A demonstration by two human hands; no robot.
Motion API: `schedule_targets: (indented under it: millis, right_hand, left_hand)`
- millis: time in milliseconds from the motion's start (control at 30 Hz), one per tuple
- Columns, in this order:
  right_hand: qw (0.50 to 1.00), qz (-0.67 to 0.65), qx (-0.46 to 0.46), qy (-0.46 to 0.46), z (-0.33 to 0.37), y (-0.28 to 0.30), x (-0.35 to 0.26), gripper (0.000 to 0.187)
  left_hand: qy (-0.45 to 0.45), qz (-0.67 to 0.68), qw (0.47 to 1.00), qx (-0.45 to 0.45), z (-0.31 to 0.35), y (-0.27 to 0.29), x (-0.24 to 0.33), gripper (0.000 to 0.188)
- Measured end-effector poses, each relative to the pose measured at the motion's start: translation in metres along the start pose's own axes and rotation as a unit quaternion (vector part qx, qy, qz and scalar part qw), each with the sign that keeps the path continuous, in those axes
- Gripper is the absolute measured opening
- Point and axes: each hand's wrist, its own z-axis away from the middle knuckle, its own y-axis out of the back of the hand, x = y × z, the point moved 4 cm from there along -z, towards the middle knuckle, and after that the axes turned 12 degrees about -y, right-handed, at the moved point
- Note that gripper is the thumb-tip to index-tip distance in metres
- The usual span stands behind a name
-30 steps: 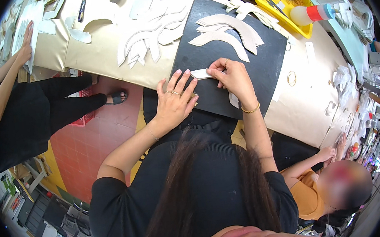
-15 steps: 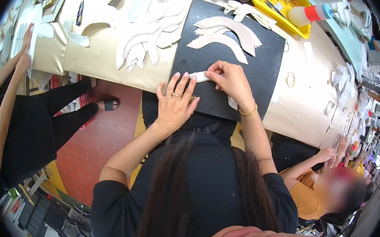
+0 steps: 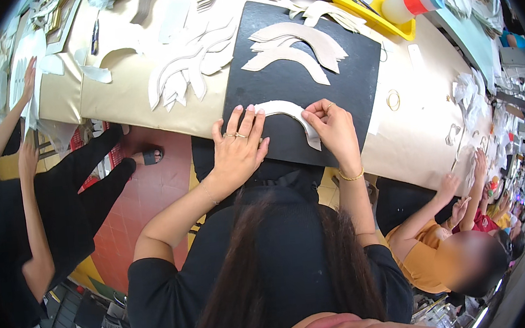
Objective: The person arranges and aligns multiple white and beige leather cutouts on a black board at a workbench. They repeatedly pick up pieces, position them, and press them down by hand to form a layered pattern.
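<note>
You're pinching the curved white strip (image 3: 285, 107) by the black board's (image 3: 363, 94) near edge, right hand's (image 3: 335, 128) grip closed on its outer rim, left hand (image 3: 239, 143) splayed at its left tip, likely handling light, bendy, best held by its ends.

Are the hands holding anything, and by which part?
A pale curved strip: the left hand rests fingertips on its left end; the right hand touches its right outer edge, pinch unclear.
</note>
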Motion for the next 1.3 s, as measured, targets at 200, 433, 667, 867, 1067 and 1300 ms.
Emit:
schedule_targets:
  millis: [200,433,667,867,1067,1300]
  right_hand:
    - [0.998,-0.050,0.028,-0.009,0.003,-0.003,0.009,0.019]
    - [0.999,-0.028,0.038,0.008,0.001,-0.006,0.011,0.018]
    - [0.992,0.012,0.107,0.062,0.004,-0.013,0.014,0.016]
    - [0.980,0.039,0.161,0.108,0.010,-0.017,0.012,0.013]
    - [0.984,0.018,0.160,0.080,0.019,-0.015,0.012,0.013]
    - [0.992,-0.072,0.099,-0.029,0.040,-0.002,0.035,0.016]
  left_hand:
    - [0.015,-0.017,1.000,-0.003,-0.009,0.000,0.007,0.062]
    - [0.025,-0.044,0.999,-0.009,-0.016,-0.001,0.013,0.059]
    - [0.052,-0.035,0.997,-0.049,-0.026,0.002,0.019,0.056]
    - [-0.023,0.033,0.999,-0.017,-0.037,-0.006,0.034,0.061]
    - [-0.079,0.046,0.996,0.025,-0.037,-0.016,0.037,0.061]
    - [-0.061,0.025,0.998,0.011,-0.039,-0.019,0.041,0.058]
